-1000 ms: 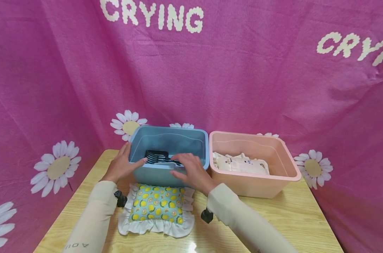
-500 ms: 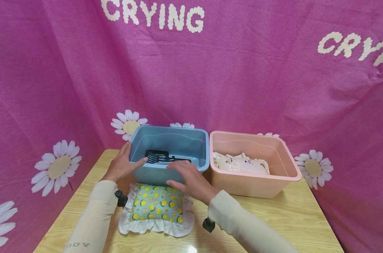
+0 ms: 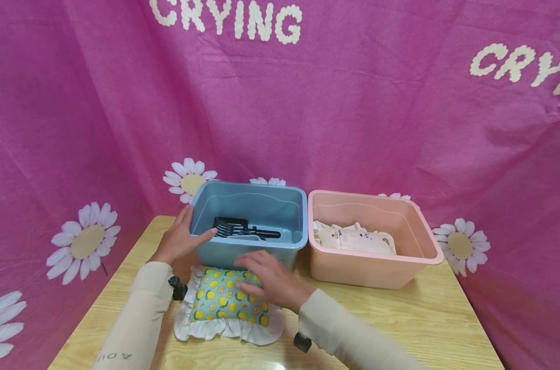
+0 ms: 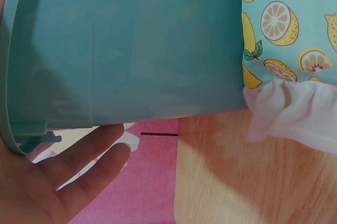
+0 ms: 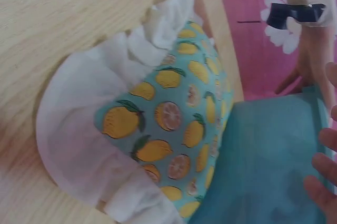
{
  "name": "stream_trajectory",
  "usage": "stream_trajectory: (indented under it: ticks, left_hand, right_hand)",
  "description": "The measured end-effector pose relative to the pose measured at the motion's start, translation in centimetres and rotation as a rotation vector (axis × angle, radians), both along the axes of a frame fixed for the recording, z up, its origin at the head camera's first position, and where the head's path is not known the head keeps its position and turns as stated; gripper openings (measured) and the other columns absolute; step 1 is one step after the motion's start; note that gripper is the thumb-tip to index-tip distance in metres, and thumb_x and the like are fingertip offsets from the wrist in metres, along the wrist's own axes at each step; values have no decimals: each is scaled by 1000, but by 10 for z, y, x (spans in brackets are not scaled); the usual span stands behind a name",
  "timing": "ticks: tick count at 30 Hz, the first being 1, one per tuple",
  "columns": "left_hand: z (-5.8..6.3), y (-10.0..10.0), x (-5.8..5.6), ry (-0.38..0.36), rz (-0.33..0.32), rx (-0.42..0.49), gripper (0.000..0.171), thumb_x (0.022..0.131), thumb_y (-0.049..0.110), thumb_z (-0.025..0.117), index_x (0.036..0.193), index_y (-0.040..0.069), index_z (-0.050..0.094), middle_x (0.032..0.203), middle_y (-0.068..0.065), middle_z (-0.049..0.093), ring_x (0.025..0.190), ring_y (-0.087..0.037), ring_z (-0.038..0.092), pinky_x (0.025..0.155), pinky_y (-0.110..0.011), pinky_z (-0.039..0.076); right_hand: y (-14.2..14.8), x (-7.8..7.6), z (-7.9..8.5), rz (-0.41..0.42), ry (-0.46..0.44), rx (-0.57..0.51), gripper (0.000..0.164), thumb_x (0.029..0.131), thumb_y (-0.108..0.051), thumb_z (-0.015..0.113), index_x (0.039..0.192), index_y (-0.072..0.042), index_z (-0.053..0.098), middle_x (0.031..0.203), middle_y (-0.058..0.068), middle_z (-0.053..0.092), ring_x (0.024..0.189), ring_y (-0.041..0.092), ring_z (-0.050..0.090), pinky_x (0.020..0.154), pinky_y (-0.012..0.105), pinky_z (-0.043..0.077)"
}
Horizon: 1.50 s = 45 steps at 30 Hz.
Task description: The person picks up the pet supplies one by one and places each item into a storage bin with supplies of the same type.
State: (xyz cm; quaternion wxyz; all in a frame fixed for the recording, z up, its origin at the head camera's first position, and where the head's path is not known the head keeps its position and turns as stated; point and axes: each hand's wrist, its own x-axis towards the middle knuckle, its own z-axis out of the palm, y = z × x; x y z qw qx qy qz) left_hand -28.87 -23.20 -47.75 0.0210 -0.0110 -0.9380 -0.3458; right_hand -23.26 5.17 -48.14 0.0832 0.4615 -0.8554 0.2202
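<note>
My left hand (image 3: 178, 241) rests on the left front corner of the blue bin (image 3: 249, 188), its thumb lying along the front rim. In the left wrist view its fingers (image 4: 95, 169) extend straight beside the bin's outer wall. Relaxed and holding nothing, my right hand (image 3: 273, 277) hovers over the upper right of a lemon-print cushion (image 3: 226, 303) with a white ruffle. That cushion lies on the table, up against the bin's front wall. Inside the blue bin are a black slotted turner (image 3: 231, 224) and a black handle (image 3: 267, 234).
A pink bin (image 3: 372, 267) stands to the right of the blue one, with a cream printed cushion (image 3: 356, 240) inside. Both are on a wooden table (image 3: 381, 324). A magenta curtain (image 3: 354, 118) with daisies hangs behind and at the sides.
My right hand has drawn back from the blue bin's front rim toward the lemon cushion, uncovering the black handle inside. The left hand has stayed at the bin's corner.
</note>
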Motion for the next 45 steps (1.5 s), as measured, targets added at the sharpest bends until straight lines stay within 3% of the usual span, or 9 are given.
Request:
stream_trajectory:
  ticks: [15, 22, 29, 45]
  left_hand:
    - [0, -2, -1, 6, -3, -12, 114, 77, 77, 55, 156, 16, 1, 162, -10, 4, 138, -45, 27, 101, -68, 32]
    - [-3, -2, -3, 8, 1, -12, 115, 76, 77, 56, 156, 16, 2, 161, -10, 5, 137, -45, 28, 100, -68, 33]
    - [-3, -2, -4, 13, -2, -16, 114, 76, 77, 56, 156, 15, 3, 161, -9, 6, 136, -44, 29, 100, -68, 33]
    - [-1, -2, -1, -9, 13, 7, 114, 76, 77, 56, 157, 19, 1, 162, -8, 5, 138, -43, 26, 100, -69, 32]
  right_hand:
    - [-14, 1, -28, 2, 19, 94, 51, 96, -52, 49, 131, -17, 56, 131, -3, 55, 118, 14, 48, 97, 35, 44]
    - [-16, 1, -38, -15, 53, 117, 50, 96, -51, 53, 134, -18, 54, 135, 0, 53, 122, 16, 47, 98, 38, 42]
    - [-19, -2, -48, -20, 78, 167, 60, 93, -56, 53, 140, -19, 49, 142, 6, 47, 128, 21, 43, 99, 44, 41]
    - [-25, -6, -73, -71, -23, 238, 74, 87, -69, 50, 148, -30, 36, 150, 9, 35, 134, 28, 37, 95, 57, 40]
